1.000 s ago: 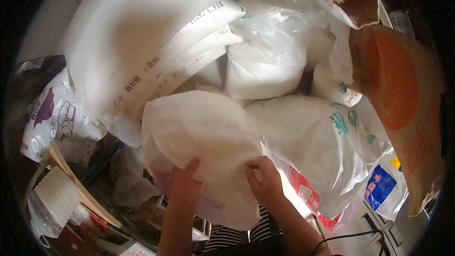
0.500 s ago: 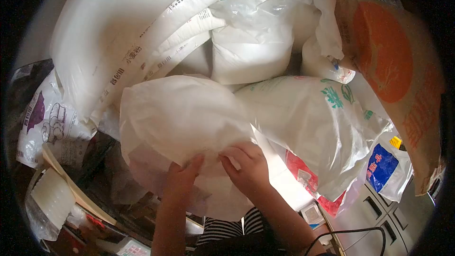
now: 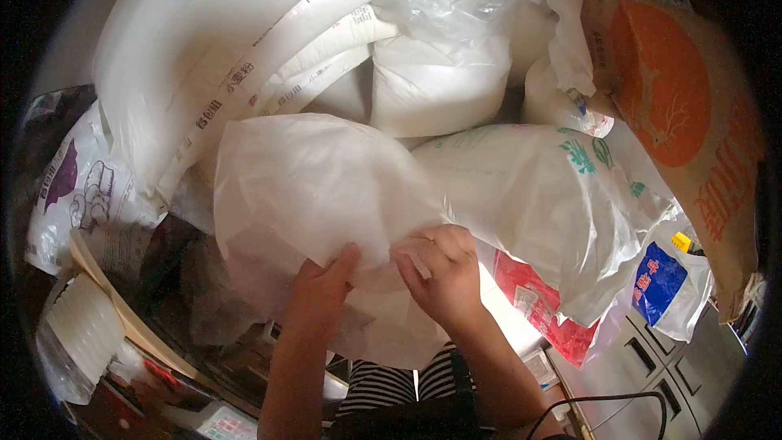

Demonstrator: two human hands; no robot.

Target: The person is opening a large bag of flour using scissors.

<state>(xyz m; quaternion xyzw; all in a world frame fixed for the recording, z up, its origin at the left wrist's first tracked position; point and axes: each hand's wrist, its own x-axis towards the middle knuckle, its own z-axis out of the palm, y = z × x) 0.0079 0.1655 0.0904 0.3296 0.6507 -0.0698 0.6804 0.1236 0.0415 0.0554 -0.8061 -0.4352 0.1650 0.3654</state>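
Observation:
A thin, whitish, see-through plastic bag [image 3: 309, 179] spreads out in front of me, its lower edge hanging toward my lap. My left hand [image 3: 324, 287] pinches it from the left, thumb pointing up along the film. On the other side my right hand [image 3: 444, 273] grips the bag between curled fingers and thumb. A narrow stretch of film lies between the two hands. Behind it on the right rests a full white sack with green print [image 3: 529, 179].
Large white printed sacks [image 3: 204, 57] are stacked at the back left. A filled clear bag [image 3: 440, 81] stands at back centre, and a brown paper sack with an orange circle [image 3: 660, 81] at right. Plastic cups [image 3: 81, 330] lie lower left; a black cable [image 3: 603, 398] runs lower right.
My right hand has shifted slightly right and up, still pinching the film. The left hand has moved a little right and up. The bag's film between and above them has moved with them.

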